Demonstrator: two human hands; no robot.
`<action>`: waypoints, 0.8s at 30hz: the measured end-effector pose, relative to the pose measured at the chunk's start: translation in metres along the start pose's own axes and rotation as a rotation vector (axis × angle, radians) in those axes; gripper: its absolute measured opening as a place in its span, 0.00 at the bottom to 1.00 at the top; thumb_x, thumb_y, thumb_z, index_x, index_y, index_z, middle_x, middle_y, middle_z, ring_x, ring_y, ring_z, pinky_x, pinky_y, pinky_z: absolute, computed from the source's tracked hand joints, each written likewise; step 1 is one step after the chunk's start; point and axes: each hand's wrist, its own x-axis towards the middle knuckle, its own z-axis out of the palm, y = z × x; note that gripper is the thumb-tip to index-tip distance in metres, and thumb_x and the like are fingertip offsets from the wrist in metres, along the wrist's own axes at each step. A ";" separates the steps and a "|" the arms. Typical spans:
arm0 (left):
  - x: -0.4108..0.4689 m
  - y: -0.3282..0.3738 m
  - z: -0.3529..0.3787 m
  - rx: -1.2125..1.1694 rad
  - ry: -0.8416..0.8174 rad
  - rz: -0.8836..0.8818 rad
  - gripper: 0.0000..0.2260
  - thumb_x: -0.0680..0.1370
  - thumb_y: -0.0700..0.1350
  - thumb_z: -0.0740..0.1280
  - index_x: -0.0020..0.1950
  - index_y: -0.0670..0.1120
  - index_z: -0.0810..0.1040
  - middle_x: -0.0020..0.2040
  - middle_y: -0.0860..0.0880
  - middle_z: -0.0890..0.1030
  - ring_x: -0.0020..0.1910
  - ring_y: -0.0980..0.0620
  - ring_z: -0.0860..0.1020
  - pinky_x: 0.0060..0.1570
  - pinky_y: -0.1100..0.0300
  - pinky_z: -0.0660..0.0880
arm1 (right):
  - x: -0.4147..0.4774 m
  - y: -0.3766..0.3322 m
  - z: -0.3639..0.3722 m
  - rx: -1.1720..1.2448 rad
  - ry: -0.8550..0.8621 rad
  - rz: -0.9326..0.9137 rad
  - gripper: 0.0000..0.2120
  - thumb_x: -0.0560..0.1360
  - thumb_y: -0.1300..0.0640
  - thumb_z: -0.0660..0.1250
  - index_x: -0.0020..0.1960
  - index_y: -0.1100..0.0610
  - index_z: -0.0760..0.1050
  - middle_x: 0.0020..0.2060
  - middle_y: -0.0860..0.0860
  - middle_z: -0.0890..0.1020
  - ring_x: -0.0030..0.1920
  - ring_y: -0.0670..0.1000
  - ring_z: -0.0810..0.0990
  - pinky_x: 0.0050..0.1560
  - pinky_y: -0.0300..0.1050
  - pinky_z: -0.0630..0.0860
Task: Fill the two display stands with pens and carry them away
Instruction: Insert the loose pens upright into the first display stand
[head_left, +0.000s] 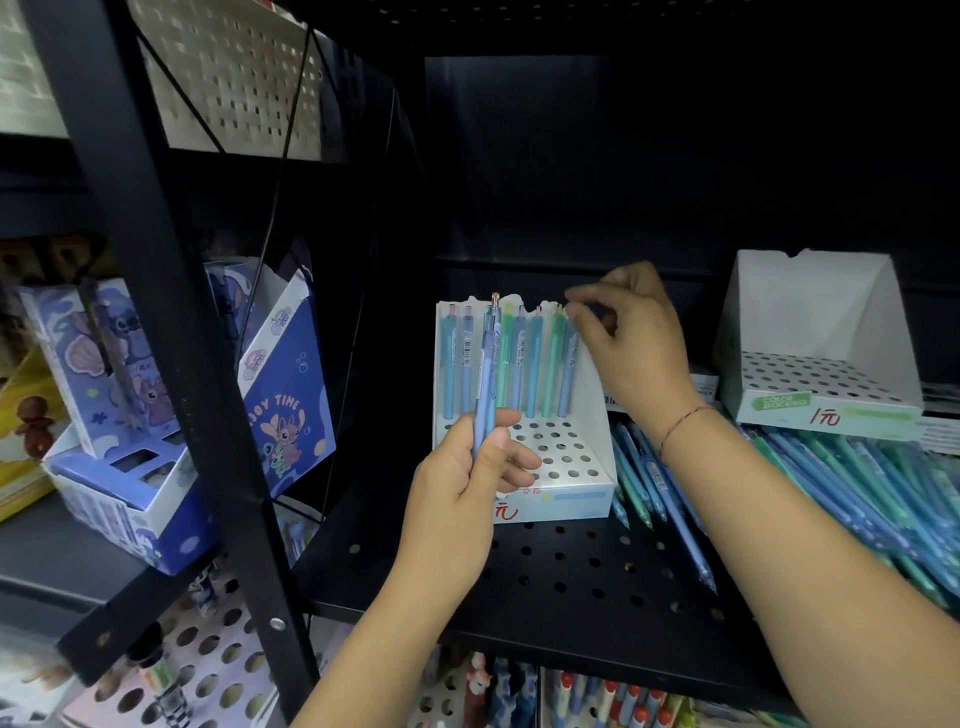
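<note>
A blue pen (485, 364) is held upright in the left grip (467, 467), pinched low on its barrel between thumb and fingers, its clicker end raised above the back wall of the near stand (571, 501). The pen is kept in front of that stand, over its perforated floor, and is not seated in any hole. A row of pens (524, 358), blue and green, is seen standing in the back holes of the stand; the holes nearer the front are unfilled. The right grip (634, 343) is placed at the top right of that row, fingers curled beside the end of the last pen; whether that pen is pinched cannot be told, as the fingertips are blurred. A red thread (680, 421) is worn on the right wrist. The second stand (826, 374) is set well to the right on the same black shelf (571, 577), with no pens in its visible holes. Between and below the stands, loose pens (857, 483) are heaped on the shelf.
</note>
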 end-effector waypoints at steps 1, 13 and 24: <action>0.000 0.000 0.000 0.003 -0.001 -0.003 0.09 0.81 0.46 0.57 0.56 0.53 0.76 0.42 0.50 0.84 0.42 0.52 0.81 0.48 0.64 0.77 | 0.000 -0.007 -0.003 0.076 -0.006 -0.006 0.09 0.77 0.56 0.67 0.55 0.55 0.81 0.47 0.46 0.71 0.42 0.41 0.73 0.49 0.37 0.73; 0.000 -0.002 0.000 0.049 -0.041 -0.018 0.12 0.81 0.47 0.58 0.56 0.46 0.79 0.44 0.57 0.84 0.44 0.55 0.81 0.49 0.62 0.76 | -0.013 -0.043 -0.008 0.933 -0.596 0.245 0.09 0.79 0.60 0.62 0.54 0.59 0.80 0.43 0.62 0.79 0.35 0.46 0.74 0.37 0.36 0.74; -0.001 -0.001 -0.001 0.051 -0.023 -0.005 0.15 0.81 0.48 0.57 0.61 0.43 0.78 0.44 0.57 0.84 0.44 0.56 0.81 0.49 0.63 0.76 | 0.006 -0.007 -0.023 0.406 0.058 0.187 0.05 0.78 0.59 0.64 0.51 0.54 0.78 0.40 0.50 0.82 0.40 0.46 0.80 0.42 0.41 0.79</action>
